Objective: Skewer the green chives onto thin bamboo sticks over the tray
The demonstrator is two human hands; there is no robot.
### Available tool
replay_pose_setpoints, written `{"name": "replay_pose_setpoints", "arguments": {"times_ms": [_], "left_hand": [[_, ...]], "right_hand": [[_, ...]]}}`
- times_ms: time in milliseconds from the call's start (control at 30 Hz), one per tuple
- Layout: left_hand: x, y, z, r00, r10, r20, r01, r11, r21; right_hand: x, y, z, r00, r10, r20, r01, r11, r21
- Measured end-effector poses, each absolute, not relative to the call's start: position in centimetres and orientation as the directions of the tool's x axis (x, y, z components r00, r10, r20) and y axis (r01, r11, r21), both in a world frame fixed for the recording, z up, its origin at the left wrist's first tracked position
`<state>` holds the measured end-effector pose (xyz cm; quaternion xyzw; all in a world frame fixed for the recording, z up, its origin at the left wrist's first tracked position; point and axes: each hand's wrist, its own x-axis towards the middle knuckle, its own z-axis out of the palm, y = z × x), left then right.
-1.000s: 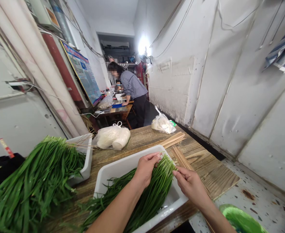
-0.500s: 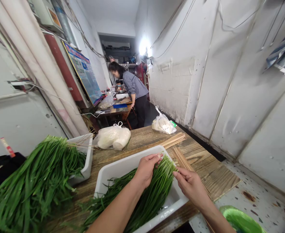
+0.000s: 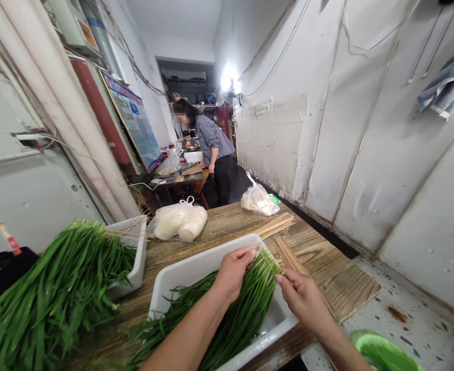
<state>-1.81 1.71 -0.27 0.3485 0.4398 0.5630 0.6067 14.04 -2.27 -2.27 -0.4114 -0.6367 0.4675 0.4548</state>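
Your left hand (image 3: pixel 232 270) curls over the pale cut ends of the chives (image 3: pixel 246 304), grasping the top of the bundle. Your right hand (image 3: pixel 302 296) sits just beside it, thumb and forefinger at the bundle's edge; whether they grip a stalk cannot be told. The chives lie slantwise in the white tray (image 3: pixel 184 268) on the wooden desk (image 3: pixel 350 283). Bamboo skewers (image 3: pixel 284 252) lie on the desk just beyond the tray, near your right hand. To your left a second tray (image 3: pixel 140 257) carries a large heap of greens (image 3: pixel 57 288). Two plastic bags (image 3: pixel 180 221) sit at the desk's far end.
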Motion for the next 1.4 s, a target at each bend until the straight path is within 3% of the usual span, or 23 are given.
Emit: {"name": "replay_pose_setpoints", "arguments": {"times_ms": [200,367,467,733,1100,1300,1400], "left_hand": [[-2.0,1.8,-0.7,0.003,0.995,-0.097,-0.272,0.094,0.958],[-3.0,1.6,0.2,0.079,0.993,0.093,0.098,-0.101,0.99],[-3.8,1.4,1.2,0.196,0.971,0.139,0.201,-0.178,0.963],[-3.5,1.2,1.0,0.228,0.973,0.031,0.016,-0.036,0.999],[-2.7,0.6,1.7,0.23,0.973,0.013,-0.026,-0.007,1.0],[-3.4,0.7,1.4,0.297,0.95,-0.098,-0.136,0.143,0.98],[-3.8,0.5,1.5,0.41,0.901,-0.139,-0.171,0.226,0.959]], "right_hand": [[14.0,-2.5,-2.0,-0.232,0.952,0.199,0.094,0.225,-0.97],[14.2,-2.2,-2.1,-0.225,0.959,0.171,0.07,0.191,-0.979],[14.3,-2.1,-2.2,-0.231,0.958,0.167,0.029,0.178,-0.984],[14.7,-2.4,-2.6,-0.247,0.953,0.178,0.017,0.188,-0.982],[14.7,-2.3,-2.4,-0.27,0.953,0.139,-0.034,0.134,-0.99],[15.8,-3.5,-1.4,-0.338,0.933,0.126,0.069,0.158,-0.985],[16.3,-4.3,-0.7,-0.344,0.927,0.147,0.113,0.196,-0.974]]}}
